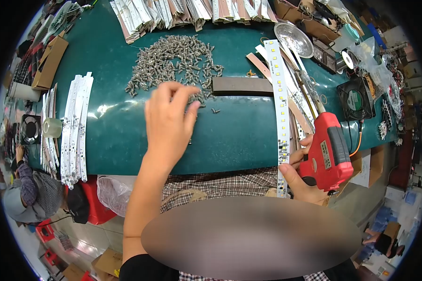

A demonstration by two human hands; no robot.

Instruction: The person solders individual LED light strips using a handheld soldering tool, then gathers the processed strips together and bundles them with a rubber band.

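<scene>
My left hand (169, 117) is over the near edge of a pile of small silvery metal parts (169, 58) that look like screws. Its fingers are bent, with thumb and index finger apart; a few of the parts show in that gap. My right hand (300, 180) grips a white LED strip board (281, 107), thumb on its lower end, and also a red soldering gun (327, 152), whose tip points away from me. The strip stands lengthwise, crossing the right end of a dark grey rectangular bar (242, 86).
LED strips (77, 129) lie stacked at the left, and more strips (164, 14) line the back. To the right are a metal bowl (293, 40), a black fan (355, 99) and a solder spool (346, 61). Another person (35, 187) sits at far left.
</scene>
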